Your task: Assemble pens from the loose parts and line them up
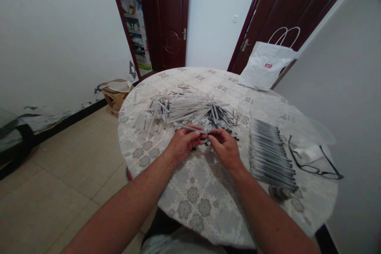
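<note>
A slim whitish pen (181,126) lies across my left hand (183,143), which is closed on it with thumb and fingers. Its right end reaches my right hand (224,149), whose thumb and forefinger are pinched at a small black piece, seemingly a pen cap (208,133). Both hands meet just above the tablecloth, in front of a heap of loose white pen barrels (190,107). Dark thin parts (222,116) lie among them on the right. Beyond my right forearm, a neat row of pens with black ends (270,154) lies side by side.
The round table wears a flowered tablecloth (193,206). On its right are glasses (315,170), a white tissue (309,153), clear plastic and a small dark round object (278,193). A white paper bag (263,65) stands at the back. A wooden stool (114,97) is beyond the left edge.
</note>
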Motion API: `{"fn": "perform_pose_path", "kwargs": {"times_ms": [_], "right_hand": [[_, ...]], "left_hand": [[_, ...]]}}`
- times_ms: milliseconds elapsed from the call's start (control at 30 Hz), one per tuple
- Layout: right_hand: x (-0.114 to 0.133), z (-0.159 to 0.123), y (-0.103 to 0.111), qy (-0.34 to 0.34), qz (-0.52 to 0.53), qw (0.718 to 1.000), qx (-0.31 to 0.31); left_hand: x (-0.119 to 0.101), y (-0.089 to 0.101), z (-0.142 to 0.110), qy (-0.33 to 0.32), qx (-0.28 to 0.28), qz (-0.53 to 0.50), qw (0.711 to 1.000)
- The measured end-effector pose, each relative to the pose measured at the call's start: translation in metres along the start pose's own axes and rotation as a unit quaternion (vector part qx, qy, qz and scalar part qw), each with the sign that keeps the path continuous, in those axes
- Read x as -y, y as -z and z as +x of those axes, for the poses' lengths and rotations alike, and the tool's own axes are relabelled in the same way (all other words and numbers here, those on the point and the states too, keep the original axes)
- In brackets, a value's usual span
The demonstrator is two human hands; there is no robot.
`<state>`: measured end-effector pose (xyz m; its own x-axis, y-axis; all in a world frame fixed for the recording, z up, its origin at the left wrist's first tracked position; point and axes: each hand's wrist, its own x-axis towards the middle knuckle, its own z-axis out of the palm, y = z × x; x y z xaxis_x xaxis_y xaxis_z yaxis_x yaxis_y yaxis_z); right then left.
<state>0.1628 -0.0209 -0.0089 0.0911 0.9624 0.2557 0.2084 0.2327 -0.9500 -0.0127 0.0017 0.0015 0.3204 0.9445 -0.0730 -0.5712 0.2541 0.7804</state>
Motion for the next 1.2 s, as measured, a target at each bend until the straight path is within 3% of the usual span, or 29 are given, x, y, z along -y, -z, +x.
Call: {"fn": "perform_pose_path", "kwargs": {"times_ms": [467,633,933,1200], "right_hand": [[0.002,-0.001,-0.001,0.014,0.023,1.0,0.012],[0.003,-0.002,0.001,0.032,-0.012,0.999,0.003],[0.003,-0.003,0.007,0.054,-0.13,0.989,0.041],[0.005,-0.005,0.01,0.099,-0.125,0.987,0.034]], "left_hand": [[0.002,0.001,0.001,-0.001,-0.005,0.047,0.999],[0.004,0.003,0.003,0.002,-0.002,0.064,0.998],[0.007,0.004,0.003,0.007,0.013,0.067,0.998],[0.003,0.002,0.001,-0.004,0.002,0.071,0.997]]}}
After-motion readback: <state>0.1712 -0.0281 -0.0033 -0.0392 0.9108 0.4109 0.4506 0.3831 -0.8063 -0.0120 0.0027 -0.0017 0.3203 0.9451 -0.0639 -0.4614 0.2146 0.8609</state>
